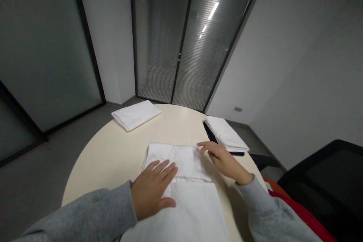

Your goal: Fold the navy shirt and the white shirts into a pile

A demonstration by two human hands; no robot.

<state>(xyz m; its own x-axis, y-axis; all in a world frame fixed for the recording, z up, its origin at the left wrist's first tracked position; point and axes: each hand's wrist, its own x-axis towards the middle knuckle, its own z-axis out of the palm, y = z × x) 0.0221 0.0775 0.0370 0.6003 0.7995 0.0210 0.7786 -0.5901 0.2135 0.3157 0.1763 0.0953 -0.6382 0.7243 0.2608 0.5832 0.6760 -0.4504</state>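
"White cloth (195, 211) in front: lying where?"

"Flat on the round table (93, 166), on the near side, and running out of view at the bottom. Doubled over at the far end into a broad band, with a loose edge crossing just past the left thumb."

"Gripping anything with the left hand (154, 189)?"

"No. Laid palm down on the left part of the cloth, fingers released and fanned over the band, thumb pointing sideways below the loose edge."

"And with the right hand (222, 159)?"

"Held at the band's far right corner, forefinger stretched out, other fingers loosely bent. Pinching, touching or just above: cannot tell."

"Wearing what on the arms?"

"Grey sleeves (96, 208), down to both wrists."

"Anything more on the table?"

"Two other white pieces, both folded into neat oblongs. At the far left rim, a folded cloth (136, 115), set askew. At the right rim, a second folded cloth (227, 133), resting on a dark item (209, 132). Mostly covered, so hard to identify."

"And beyond the rim?"

"Black chair (326, 181) at the right, with red fabric (306, 215) beside the right forearm. Straight ahead, dark-framed glass panels (170, 45) with fine horizontal slats and bright streaks of light."
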